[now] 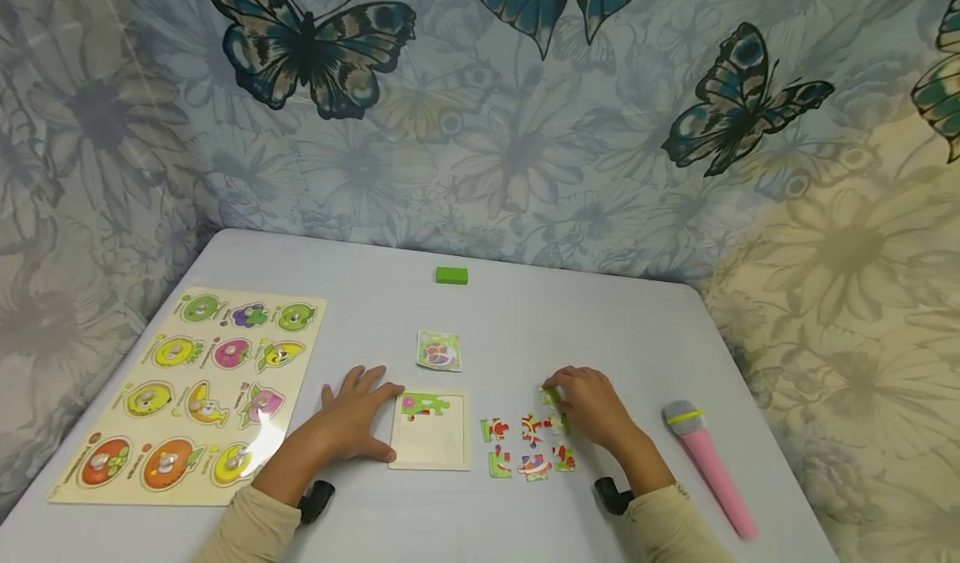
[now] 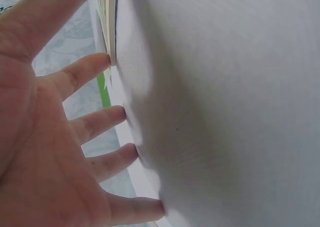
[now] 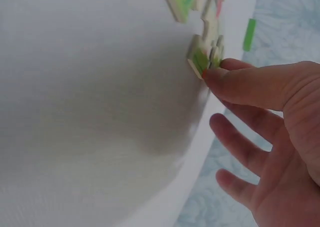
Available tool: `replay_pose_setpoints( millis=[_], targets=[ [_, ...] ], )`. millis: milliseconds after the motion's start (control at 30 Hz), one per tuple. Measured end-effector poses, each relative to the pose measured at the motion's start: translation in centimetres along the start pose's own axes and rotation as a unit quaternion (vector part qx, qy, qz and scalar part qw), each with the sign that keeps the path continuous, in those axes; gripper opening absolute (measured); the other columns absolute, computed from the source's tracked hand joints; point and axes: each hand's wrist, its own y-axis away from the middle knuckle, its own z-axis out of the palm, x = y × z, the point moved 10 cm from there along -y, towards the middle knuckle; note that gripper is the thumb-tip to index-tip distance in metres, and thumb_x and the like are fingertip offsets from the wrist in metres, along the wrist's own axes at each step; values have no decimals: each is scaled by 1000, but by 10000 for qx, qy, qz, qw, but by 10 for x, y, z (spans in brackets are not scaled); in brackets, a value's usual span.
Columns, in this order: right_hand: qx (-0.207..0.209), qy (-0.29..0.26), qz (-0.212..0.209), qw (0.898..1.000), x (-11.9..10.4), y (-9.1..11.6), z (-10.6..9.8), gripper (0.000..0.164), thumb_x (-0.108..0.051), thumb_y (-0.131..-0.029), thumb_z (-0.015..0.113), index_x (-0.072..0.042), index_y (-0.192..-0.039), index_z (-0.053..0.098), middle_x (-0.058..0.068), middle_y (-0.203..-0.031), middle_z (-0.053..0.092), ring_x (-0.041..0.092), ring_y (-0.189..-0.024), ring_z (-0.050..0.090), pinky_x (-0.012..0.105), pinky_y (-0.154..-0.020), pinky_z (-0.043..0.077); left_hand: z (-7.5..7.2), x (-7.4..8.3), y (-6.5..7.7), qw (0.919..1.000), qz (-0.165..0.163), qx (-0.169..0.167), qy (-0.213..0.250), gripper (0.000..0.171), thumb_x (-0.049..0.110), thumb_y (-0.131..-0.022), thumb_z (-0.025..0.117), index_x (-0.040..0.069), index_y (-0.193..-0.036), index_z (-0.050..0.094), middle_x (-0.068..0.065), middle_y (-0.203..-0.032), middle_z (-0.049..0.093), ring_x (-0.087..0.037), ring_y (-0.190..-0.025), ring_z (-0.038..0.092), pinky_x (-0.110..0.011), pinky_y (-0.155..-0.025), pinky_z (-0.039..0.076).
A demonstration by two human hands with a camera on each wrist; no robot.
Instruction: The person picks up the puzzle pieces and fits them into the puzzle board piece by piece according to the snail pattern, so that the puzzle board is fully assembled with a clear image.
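Lettering [image 1: 133, 460] on the fruit board [image 1: 176, 417] is too small to read. The right hand's [image 1: 590, 404] grip has thumb and index finger clamped on a green-edged jigsaw piece [image 1: 551, 395], its other fingers apart. That piece sits at the fingertips, at the far right of the loose pieces [image 1: 535, 468] on the bench [image 1: 367, 521]; partly covered, so I cannot tell its long axis. The left hand [image 1: 351, 423] has its fingers spread, index finger and thumb at the left edge of the squarish puzzle tray [image 1: 431, 450]. Inside, joined pieces [image 1: 424, 404] run lengthwise left to right along the far edge, starting at the far left corner.
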Motion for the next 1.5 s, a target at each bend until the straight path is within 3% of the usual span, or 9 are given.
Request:
replay_pose_setpoints(
  millis=[500,667,900,1200,1500],
  targets=[
    [28,114,-11,9999,-3,-6,4,25,-2,-78,77,-11,-101,73,5,-109,70,30,-110,62,54,-102,41,1,-4,4,10000,-13,27,51,87,36,-58,92,17,-134,55,-19,-152,33,-49,-142,19,-83,-96,14],
    [215,31,-51,9998,-9,-4,-2,27,-4,-77,79,-12,-102,73,3,-109,70,28,-110,62,54,-102,40,4,-3,1,9999,-30,-9,127,87,34,-58,92,18,-134,55,-18,-153,32,-47,-143,18,-83,-98,11],
    [316,-140,-432,9985,-51,-11,-6,25,-7,-77,80,-12,-100,75,3,-105,71,25,-106,63,49,-104,40,8,3,-7,9999,94,-21,141,86,33,-59,93,18,-134,55,-17,-154,32,-46,-143,17,-82,-99,11],
    [104,-50,-1210,9926,-115,-28,17,23,-18,-80,79,-17,-104,75,0,-107,70,22,-105,60,47,-103,40,5,1,-5,10000,-2,55,11,86,34,-57,93,18,-133,56,-17,-152,34,-45,-142,20,-81,-99,13],
    [152,120,-1543,9878,-136,-31,25,18,-19,-82,78,-20,-100,76,-3,-103,69,20,-102,61,48,-102,41,4,-3,-3,9998,-177,70,111,85,32,-58,93,18,-133,57,-16,-153,33,-43,-144,18,-80,-101,11]
  ],
)
